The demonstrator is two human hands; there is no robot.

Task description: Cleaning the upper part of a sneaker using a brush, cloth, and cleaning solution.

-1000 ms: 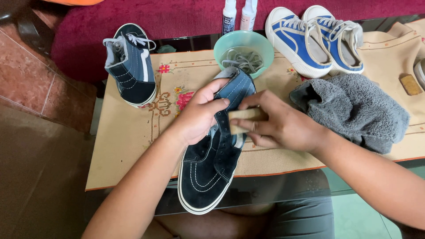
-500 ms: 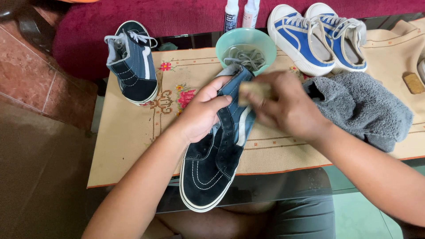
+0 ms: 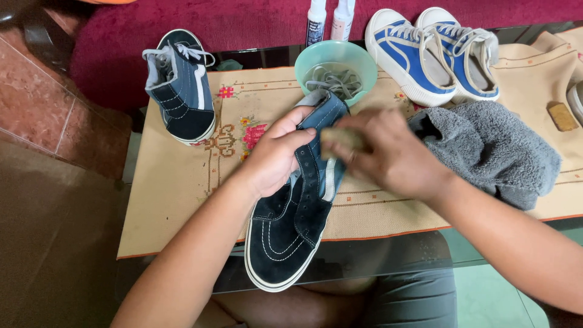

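The left hand (image 3: 276,158) grips the ankle of a dark blue suede high-top sneaker (image 3: 294,206), which lies toe toward the person on the embroidered beige cloth (image 3: 176,182). The right hand (image 3: 388,155) clasps a small tan block (image 3: 341,138) against the sneaker's side, just beside a grey towel (image 3: 492,152) and a green bowl (image 3: 335,61) of laces.

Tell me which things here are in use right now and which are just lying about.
In use: left hand holding dark shoe; right hand pressing tan brush on it.
Lying about: second dark shoe, blue sneakers, grey towel, bowl of laces, two bottles.
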